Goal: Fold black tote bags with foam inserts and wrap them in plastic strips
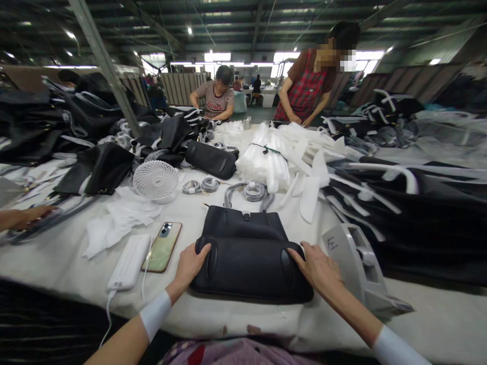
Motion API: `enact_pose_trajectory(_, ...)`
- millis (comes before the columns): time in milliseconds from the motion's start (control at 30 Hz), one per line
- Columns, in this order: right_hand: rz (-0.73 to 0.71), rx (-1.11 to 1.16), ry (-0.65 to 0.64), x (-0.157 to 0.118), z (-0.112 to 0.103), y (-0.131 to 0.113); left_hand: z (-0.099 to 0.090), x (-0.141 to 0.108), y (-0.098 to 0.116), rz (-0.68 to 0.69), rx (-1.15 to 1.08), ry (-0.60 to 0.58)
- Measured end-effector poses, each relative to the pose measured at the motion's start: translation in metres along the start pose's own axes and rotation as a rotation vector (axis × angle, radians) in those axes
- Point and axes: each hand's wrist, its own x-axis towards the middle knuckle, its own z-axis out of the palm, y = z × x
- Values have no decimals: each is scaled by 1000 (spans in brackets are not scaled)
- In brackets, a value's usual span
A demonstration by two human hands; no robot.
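A black leather tote bag (247, 266) lies on the white-covered worktable (243, 314) right in front of me, on its side, with its base turned toward me. My left hand (192, 266) grips the bag's left end, fingers curled over the edge. My right hand (317, 268) holds the right end the same way. Just left of my left hand are a white power bank (129, 262) with a white cable and a phone (162, 247) in a green case. A grey-white moulded plastic form (353, 261) stands close to my right hand.
A small white fan (155, 180), white tissue paper (122, 220) and coiled grey straps (254, 191) lie beyond the bag. White stuffing (262, 157) and piled black bags (418, 218) fill the table's far side and right. A co-worker's hand (28, 218) reaches in at left; two co-workers (215, 96) (304, 86) stand opposite.
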Motion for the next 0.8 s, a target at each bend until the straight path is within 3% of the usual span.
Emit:
enact_pose_trajectory(67, -282, -77, 79, 8, -7, -14, 1, 0, 0, -9, 25, 12)
enact_pose_trajectory(133, -546, -52, 64, 16, -3, -31, 2, -2, 0, -17, 43, 26)
enact_pose_trajectory(200, -666, -53, -8, 22, 10, -46, 2, -4, 0, -16, 52, 33)
enact_pose_trajectory(367, -663, -117, -68, 25, 48, -58, -10, 7, 5, -2, 102, 69)
enact_pose_trajectory(500, -669, -124, -21, 23, 57, -54, -15, 51, 23, -23, 131, 59)
enact_pose_trajectory(667, -660, -119, -16, 22, 57, -53, -1, 117, 53, 2, 176, 20)
enact_pose_trajectory(800, -655, -108, -33, 22, 58, -53, 15, 138, 63, 3, 272, 66)
